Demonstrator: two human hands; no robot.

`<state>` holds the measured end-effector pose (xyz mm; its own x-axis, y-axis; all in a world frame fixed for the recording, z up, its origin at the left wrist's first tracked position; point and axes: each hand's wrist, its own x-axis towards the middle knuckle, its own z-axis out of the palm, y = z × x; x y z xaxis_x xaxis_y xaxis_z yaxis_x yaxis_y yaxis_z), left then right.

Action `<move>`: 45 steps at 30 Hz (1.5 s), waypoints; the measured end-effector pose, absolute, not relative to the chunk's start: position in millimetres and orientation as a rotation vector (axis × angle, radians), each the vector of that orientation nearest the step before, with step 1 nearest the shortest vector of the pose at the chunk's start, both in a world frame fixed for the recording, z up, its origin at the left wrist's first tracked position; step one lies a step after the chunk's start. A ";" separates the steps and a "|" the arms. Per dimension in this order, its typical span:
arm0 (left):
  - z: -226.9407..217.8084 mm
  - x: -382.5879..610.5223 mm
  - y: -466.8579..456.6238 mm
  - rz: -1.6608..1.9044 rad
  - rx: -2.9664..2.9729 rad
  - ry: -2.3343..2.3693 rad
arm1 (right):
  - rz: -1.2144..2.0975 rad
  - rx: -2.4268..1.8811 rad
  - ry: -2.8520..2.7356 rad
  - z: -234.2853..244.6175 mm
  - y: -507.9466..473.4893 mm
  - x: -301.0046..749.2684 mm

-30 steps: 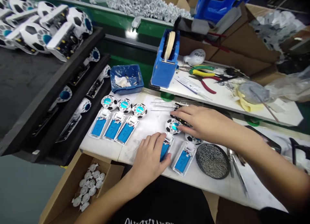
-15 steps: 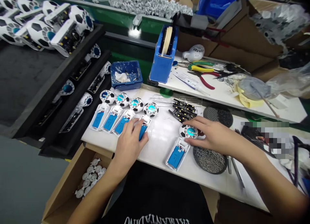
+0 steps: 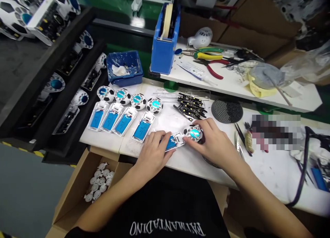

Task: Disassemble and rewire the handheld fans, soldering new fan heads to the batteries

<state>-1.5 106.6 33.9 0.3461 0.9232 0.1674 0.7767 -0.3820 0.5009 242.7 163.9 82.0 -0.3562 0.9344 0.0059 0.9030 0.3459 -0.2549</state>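
Both of my hands are on one small unit with a soccer-ball-patterned head (image 3: 194, 133) and a white handle shell with a blue battery (image 3: 171, 143) in it. My left hand (image 3: 154, 151) grips the handle end, its fingers covering part of the battery. Around the ball head, my right hand (image 3: 212, 142) curls its thumb and fingers. The unit lies tilted on the white table. To its left stands a row of several like units (image 3: 142, 126), blue batteries facing up. Dark strip circuit boards (image 3: 192, 105) are piled just behind my right hand.
A blue bin (image 3: 124, 68) and a blue tape dispenser (image 3: 165, 42) stand behind the row. Pliers (image 3: 215, 71) lie on the raised shelf. A perforated black dish (image 3: 227, 111) is at the right. Below the table's front edge, an open carton (image 3: 74, 183) holds white round parts.
My left hand has left the rightmost unit of the row and moved right onto the other unit's handle. That unit has turned and shifted left, my right hand still on its head.
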 end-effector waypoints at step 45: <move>73.9 31.1 162.9 1.282 1.486 1.283 | 0.405 -1.489 -1.813 72.7 143.6 216.3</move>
